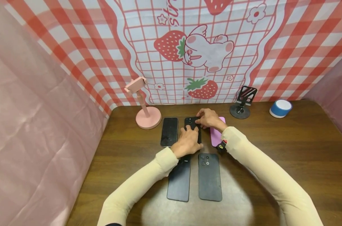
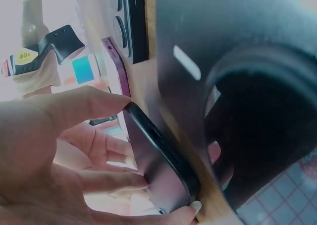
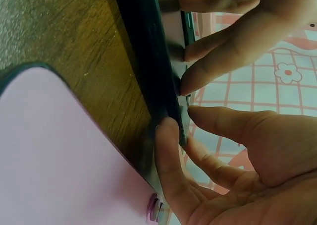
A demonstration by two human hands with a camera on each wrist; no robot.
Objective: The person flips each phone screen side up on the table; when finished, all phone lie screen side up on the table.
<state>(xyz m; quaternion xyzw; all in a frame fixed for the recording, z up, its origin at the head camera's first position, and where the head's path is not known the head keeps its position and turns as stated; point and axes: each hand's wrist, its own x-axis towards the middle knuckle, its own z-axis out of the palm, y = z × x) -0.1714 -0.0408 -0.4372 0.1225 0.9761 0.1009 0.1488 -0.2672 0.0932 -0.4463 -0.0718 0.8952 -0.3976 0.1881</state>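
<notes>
Both hands are on a black phone (image 1: 191, 121) that lies back side up among other phones. My left hand (image 1: 188, 141) spans its lower part. In the left wrist view, the thumb and a finger grip opposite sides of the phone (image 2: 158, 173), while other fingers rest on its back. At the far right corner, beside the camera bump, my right hand (image 1: 209, 118) pinches the phone's edge between thumb and finger. Below the right hand lies a pink phone (image 1: 216, 136), partly hidden by the wrist. A dark phone (image 1: 169, 131) lies screen up to the left.
Two grey phones (image 1: 210, 179) (image 1: 179, 182) lie nearer the front, one partly under the left forearm. Along the back stand a pink phone holder (image 1: 148, 118), a black phone stand (image 1: 240, 111) and a blue-and-white cylinder (image 1: 280, 109). A patterned cloth (image 1: 210, 50) hangs behind the table.
</notes>
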